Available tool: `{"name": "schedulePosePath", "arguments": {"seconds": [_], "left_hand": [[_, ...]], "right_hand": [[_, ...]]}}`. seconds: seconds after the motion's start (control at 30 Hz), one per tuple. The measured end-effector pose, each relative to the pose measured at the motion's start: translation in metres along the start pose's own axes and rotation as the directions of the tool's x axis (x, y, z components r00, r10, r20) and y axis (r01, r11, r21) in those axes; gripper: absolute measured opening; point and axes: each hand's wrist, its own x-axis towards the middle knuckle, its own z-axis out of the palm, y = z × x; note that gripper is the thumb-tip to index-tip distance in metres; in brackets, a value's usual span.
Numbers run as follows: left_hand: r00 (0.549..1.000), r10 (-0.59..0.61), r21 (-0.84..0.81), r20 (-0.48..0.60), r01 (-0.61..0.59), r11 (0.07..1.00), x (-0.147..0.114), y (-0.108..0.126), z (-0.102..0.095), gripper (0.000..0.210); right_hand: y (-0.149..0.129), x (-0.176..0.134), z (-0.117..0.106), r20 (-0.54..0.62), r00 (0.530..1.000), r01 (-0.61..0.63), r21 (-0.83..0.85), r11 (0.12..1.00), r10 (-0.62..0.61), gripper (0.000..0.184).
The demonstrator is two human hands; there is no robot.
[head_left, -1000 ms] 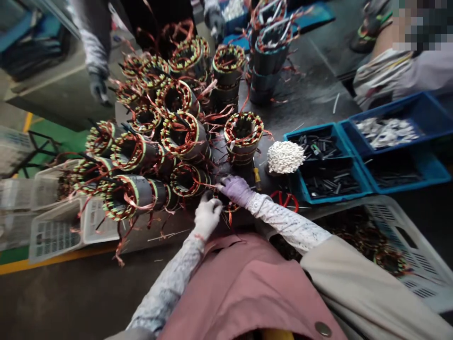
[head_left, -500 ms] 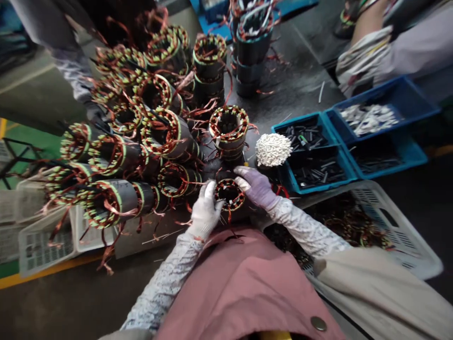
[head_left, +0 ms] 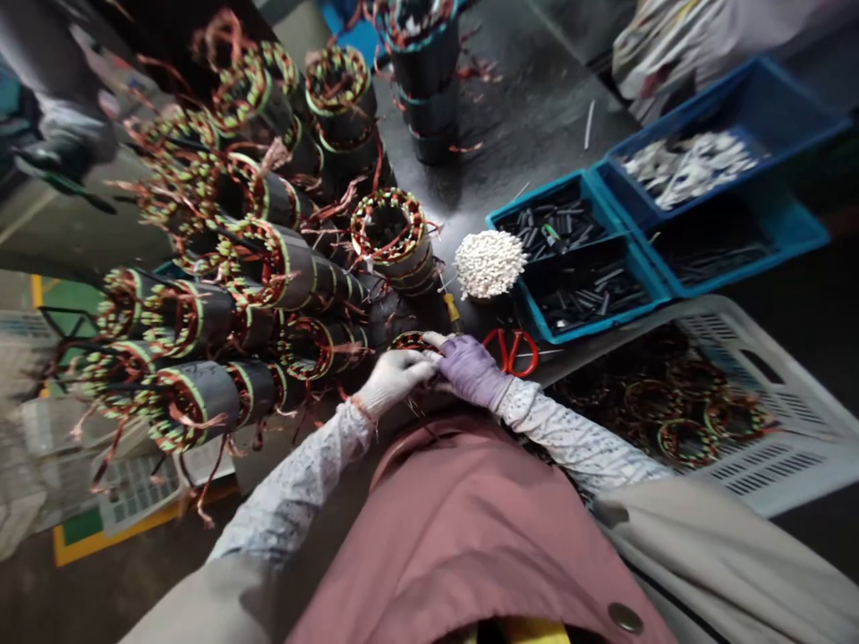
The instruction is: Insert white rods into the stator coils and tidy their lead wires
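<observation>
My left hand (head_left: 397, 377), in a white glove, reaches in at the near edge of the workbench, fingers bent and pressed together. Its fingertips meet those of my right hand (head_left: 475, 368), which wears a purple glove with pale fingertips. Both hands are over the near side of a stator (head_left: 406, 340) with copper windings; only its far rim shows past them. What the fingers pinch is hidden. Right behind stands a taller stator stack (head_left: 393, 234). A yellow-handled tool (head_left: 452, 310) and red-handled scissors (head_left: 511, 351) lie close to my right hand.
Stacked stators (head_left: 221, 317) with loose copper leads crowd the left. A bundle of thin white sticks (head_left: 489, 263) stands near blue bins (head_left: 577, 335) of black and white tubing pieces. At lower right is a white crate (head_left: 792, 465) with stators. Another person's hand (head_left: 63, 152) is at left.
My hands have come together over the near side of the stator, covering most of it. The view has shifted, and the scissors now show more fully. The other person's hand at left has drawn away from the stators.
</observation>
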Motion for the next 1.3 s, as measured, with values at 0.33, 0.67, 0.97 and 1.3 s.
{"name": "schedulePosePath", "arguments": {"seconds": [0.33, 0.67, 0.97, 1.3], "left_hand": [[0.982, -0.012, -0.074, 0.188, 0.026, 0.997, 0.025, 0.001, -0.011, 0.013], [0.959, -0.241, -0.541, 0.151, 0.284, 0.792, -0.015, -0.003, 0.022, 0.033], [0.921, -0.39, -0.755, 0.006, 0.26, 0.602, -0.056, -0.008, 0.039, 0.038], [0.978, 0.046, 0.096, -0.204, -0.026, 0.995, -0.059, -0.001, 0.033, 0.021]], "right_hand": [[-0.004, -0.001, -0.007, 0.014, 0.998, 0.059, -0.113, 0.992, -0.057, 0.052], [-0.006, -0.001, -0.002, 0.074, 0.997, 0.035, -0.116, 0.993, -0.027, 0.044], [-0.017, 0.004, -0.002, 0.197, 0.98, -0.018, -0.083, 0.996, 0.034, 0.031], [0.02, -0.006, 0.025, -0.339, 0.826, -0.015, 0.786, 0.618, 0.451, 0.045]]}}
